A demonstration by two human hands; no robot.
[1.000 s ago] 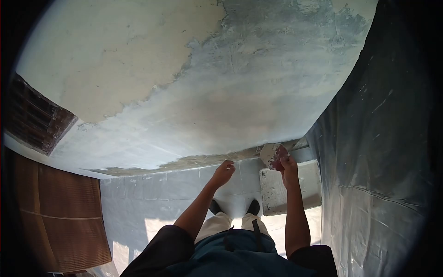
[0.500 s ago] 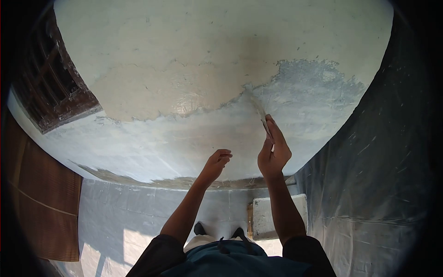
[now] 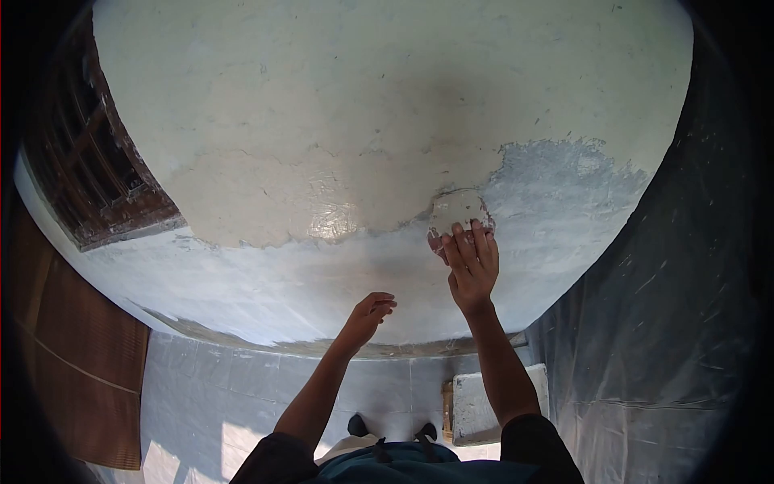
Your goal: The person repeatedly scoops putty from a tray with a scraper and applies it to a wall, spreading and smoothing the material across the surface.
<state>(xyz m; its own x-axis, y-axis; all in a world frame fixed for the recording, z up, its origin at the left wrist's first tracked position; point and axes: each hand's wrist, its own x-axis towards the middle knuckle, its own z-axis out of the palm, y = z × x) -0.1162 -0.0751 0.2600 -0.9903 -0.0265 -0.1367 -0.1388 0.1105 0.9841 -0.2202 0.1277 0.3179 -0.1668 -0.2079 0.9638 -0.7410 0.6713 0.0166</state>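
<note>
Reddish pad (image 3: 462, 211), putty-smeared, was clamped by right hand (image 3: 474, 266), fingers across its face, against wall (image 3: 306, 105). Left hand (image 3: 369, 317): loosely curled, fingers partly open, low near wall. Right forearm partly hid tray (image 3: 482, 407); window (image 3: 93, 165) lay far left.

Above the right grip (image 3: 472, 266), the wall (image 3: 322, 105) is pale cream with a hint of green and tiny dark specks, and up to the grip's right it has a blotchy blue-grey patch. The scraper (image 3: 461, 211) at the grip is dusty red with messy cream splotches. Far to the grip's left, the window frame (image 3: 133, 224) is dark brown, and the sheet (image 3: 645, 323) to its right is dark grey with pale streaks.
</note>
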